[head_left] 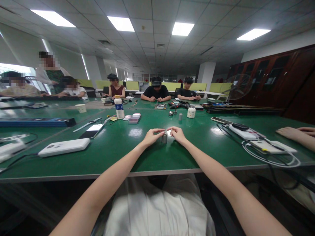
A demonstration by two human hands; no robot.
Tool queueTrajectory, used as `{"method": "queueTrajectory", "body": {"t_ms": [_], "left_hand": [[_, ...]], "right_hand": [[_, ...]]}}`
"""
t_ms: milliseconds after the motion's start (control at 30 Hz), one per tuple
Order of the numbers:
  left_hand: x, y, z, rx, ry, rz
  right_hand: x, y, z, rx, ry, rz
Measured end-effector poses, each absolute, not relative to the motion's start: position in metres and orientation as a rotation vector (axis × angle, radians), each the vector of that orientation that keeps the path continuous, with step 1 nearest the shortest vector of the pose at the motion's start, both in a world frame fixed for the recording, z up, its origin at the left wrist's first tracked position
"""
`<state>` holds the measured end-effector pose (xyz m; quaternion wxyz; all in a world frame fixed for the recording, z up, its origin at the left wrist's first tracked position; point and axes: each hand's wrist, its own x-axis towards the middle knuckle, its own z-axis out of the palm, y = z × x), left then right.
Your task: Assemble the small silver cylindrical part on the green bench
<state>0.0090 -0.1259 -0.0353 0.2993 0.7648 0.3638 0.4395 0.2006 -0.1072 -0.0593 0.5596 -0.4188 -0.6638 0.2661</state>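
A small silver metal cylinder [164, 138] stands upright on the green table in front of me. My left hand [152, 137] comes in from its left, with thumb and forefinger closed at the cylinder's upper part. From the other side my right hand [177, 134] reaches to the cylinder's top. Its forefinger stretches toward the rim and its other fingers are curled in. Whatever lies between the fingertips at the top is too small to make out. Farther off stands a second silver cylinder [180, 116], with small dark metal parts [171, 113] to its left.
A white power bank [64, 147] and a phone [92, 130] lie left. Beyond stand a bottle [119, 107] and a white jar [191, 112]. Cables and white devices [246, 132] lie right, near another person's hand [288, 132]. Several people sit across the table [147, 164].
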Motion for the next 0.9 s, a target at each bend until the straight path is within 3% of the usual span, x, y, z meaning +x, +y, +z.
{"method": "queueTrajectory", "body": {"t_ms": [900], "left_hand": [[0.015, -0.12, -0.038, 2.182, 1.053, 1.352]], "right_hand": [[0.222, -0.116, -0.045, -1.077, -1.972, 0.096]]}}
